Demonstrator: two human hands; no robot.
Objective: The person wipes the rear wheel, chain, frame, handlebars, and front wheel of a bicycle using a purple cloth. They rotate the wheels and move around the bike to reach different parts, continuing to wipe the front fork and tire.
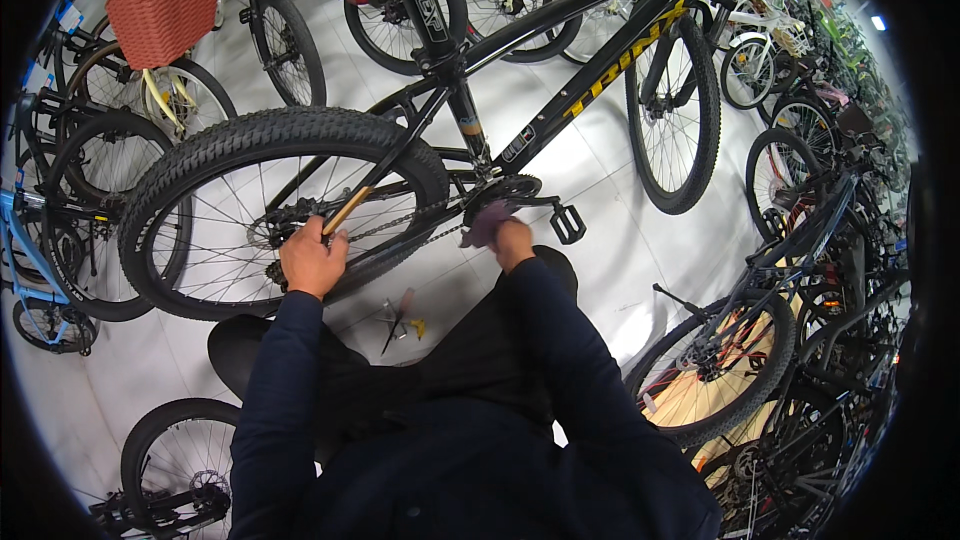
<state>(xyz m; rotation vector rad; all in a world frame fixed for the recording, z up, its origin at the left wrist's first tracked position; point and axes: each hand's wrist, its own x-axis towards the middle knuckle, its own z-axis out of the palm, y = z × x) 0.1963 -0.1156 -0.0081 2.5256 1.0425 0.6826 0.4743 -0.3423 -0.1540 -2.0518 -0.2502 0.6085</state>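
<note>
- While the left hand (314,258) pinches a tan stick (350,208) at the rear wheel (290,124), the right hand (515,243) is closed on a purple cloth (489,225), its fingertips hidden;
- this cloth is at the chainring (522,186) of the black bicycle (466,110);
- small tools (417,326) lie on the floor (598,165), between the knees (238,355).

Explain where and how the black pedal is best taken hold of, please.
Grip the pedal by its long outer edge, probably from the right: it is an open frame, joined to the crank arm near its top, with the right hand to its left.
</note>
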